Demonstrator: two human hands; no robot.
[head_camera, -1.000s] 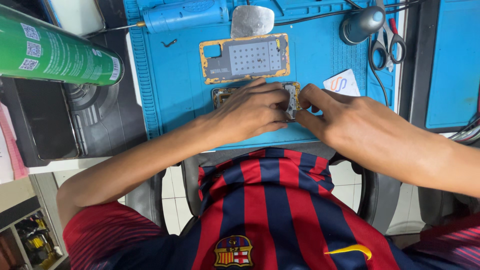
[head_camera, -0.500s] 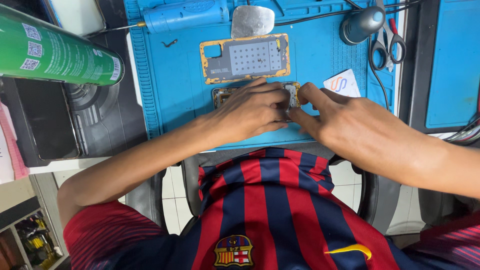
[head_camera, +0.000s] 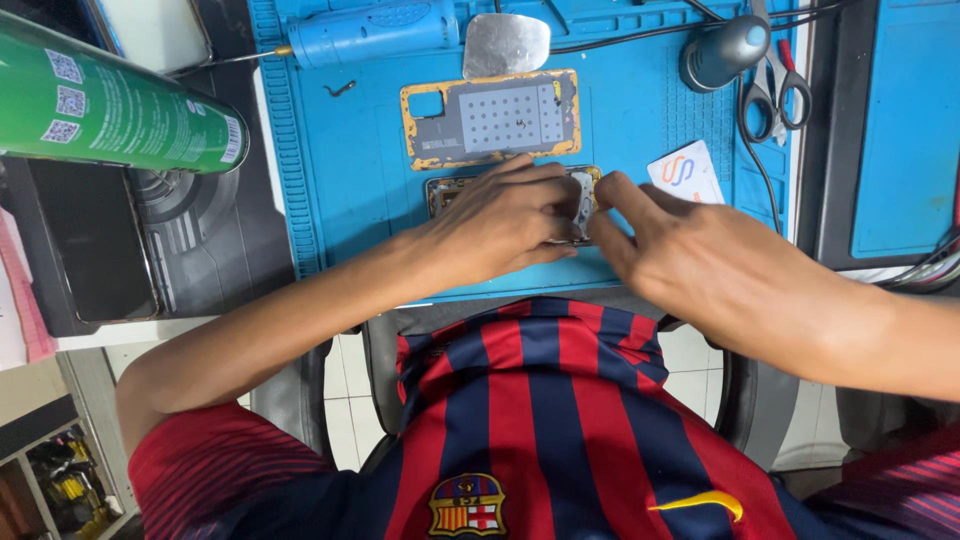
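While the opened phone (head_camera: 585, 195) is pinched between left hand (head_camera: 500, 222) and right hand (head_camera: 700, 262), its detached back panel (head_camera: 490, 118) is seen just beyond, reassembly unfinished.

1. Opened phone (head_camera: 577, 203): mostly under left hand (head_camera: 500, 222) and right hand (head_camera: 700, 262).
2. Green can (head_camera: 110, 105): cut off at left edge.
3. Scissors (head_camera: 778, 85): tips cut off at the top edge.

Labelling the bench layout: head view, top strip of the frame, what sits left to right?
Green cylindrical spray can → blue electric screwdriver → rounded silver metal plate → dark grey domed lamp base → red-and-black-handled scissors → second blue rubber mat.
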